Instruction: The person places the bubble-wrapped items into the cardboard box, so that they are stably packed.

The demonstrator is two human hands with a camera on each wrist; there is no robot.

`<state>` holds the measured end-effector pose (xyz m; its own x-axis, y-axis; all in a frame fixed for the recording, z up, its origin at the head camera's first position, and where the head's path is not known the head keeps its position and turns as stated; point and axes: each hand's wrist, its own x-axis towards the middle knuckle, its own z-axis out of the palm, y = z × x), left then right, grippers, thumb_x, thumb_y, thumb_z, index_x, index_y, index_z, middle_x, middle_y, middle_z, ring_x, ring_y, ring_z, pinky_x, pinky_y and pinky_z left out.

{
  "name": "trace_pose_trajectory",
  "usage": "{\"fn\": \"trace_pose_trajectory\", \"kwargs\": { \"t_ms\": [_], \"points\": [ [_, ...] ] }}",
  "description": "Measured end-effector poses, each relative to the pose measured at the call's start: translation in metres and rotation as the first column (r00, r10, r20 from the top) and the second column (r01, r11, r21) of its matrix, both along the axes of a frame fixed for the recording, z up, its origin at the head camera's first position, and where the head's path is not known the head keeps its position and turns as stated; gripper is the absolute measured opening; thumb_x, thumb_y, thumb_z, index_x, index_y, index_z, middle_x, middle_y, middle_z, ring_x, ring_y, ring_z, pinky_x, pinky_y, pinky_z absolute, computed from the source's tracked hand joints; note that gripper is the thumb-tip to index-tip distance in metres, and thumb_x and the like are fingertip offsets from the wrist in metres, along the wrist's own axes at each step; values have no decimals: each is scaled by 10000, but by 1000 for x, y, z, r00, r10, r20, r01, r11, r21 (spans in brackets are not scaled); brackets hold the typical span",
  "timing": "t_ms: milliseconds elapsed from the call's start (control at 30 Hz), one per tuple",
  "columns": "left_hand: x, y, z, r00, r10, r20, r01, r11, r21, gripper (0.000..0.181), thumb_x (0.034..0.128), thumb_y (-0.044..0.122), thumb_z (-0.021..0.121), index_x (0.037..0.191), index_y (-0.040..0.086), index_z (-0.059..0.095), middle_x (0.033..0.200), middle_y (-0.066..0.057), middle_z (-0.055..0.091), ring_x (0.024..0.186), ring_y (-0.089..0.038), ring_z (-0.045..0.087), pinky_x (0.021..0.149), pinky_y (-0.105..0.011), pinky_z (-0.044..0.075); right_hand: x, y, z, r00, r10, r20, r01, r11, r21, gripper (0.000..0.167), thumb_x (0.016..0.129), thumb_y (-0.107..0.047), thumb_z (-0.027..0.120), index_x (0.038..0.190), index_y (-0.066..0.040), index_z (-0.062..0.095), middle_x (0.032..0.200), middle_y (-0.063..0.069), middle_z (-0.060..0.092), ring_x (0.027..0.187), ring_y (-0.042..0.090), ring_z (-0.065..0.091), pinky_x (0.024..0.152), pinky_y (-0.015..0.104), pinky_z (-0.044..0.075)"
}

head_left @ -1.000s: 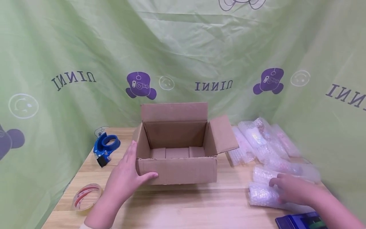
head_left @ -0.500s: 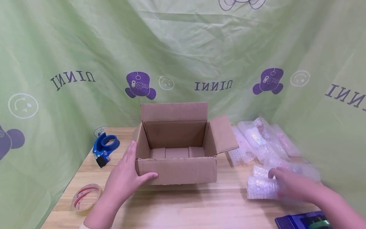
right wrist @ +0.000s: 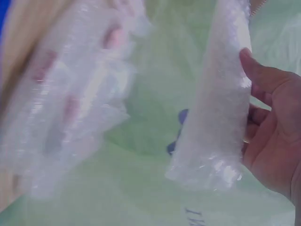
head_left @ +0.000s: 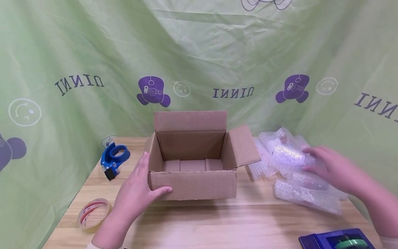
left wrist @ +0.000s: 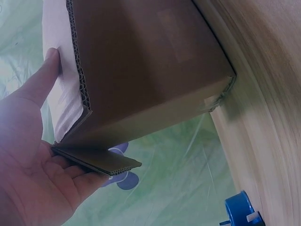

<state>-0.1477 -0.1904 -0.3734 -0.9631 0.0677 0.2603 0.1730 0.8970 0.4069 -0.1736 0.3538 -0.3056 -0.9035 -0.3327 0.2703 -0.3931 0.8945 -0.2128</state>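
An open cardboard box (head_left: 192,186) stands in the middle of the table. My left hand (head_left: 134,192) grips its front left corner, thumb on the front flap and fingers along the left side. In the left wrist view, that thumb lies on the pale flap (left wrist: 66,89) and the fingers sit beneath a side flap (left wrist: 99,160). My right hand (head_left: 337,169) holds a bubble-wrapped bundle (head_left: 289,156) raised over the pile at the right. In the right wrist view, thumb and fingers clasp one edge of this bundle (right wrist: 211,108); its contents cannot be made out.
Several more bubble-wrapped packs (head_left: 308,195) lie on the right of the table. A blue tape dispenser (head_left: 112,160) and a clear tape roll (head_left: 94,214) are on the left. A dark blue holder (head_left: 323,238) with a green ring sits front right. Green cloth (head_left: 199,62) hangs behind.
My right hand has picked up a bubble-wrapped bundle from the front of the pile and moved it up and away from the table's front. The left hand stays on the box.
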Motion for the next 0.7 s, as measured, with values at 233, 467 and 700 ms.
{"fn": "trace_pose_trajectory", "kwargs": {
  "t_ms": [233,467,700],
  "points": [
    [0,0,0,1000,4,0,-4,1000,5,1300,683,776,684,1590,107,35,1644,-144,134,1413,-443,333,1033,-628,407,-13,-17,34,990,-41,-136,38,999,-22,516,879,-254,745,1296,-4,574,1207,250,586,1117,444,515,884,675,404],
    [1,1,1,1000,10,8,-10,1000,11,1299,684,769,691,1591,119,24,1647,-135,123,1411,-445,333,1037,-622,408,-27,-44,61,975,-30,-218,20,999,-48,505,900,-264,724,1334,-62,565,1234,208,565,1119,402,499,889,615,406],
    [2,1,1,1000,9,11,-9,1000,17,1299,681,763,699,1592,127,24,1648,-128,123,1405,-445,344,1034,-624,411,-38,-78,77,966,30,-258,-45,998,-50,501,921,-300,695,1360,-101,557,1275,164,558,1176,379,489,928,625,402]
  ]
}}
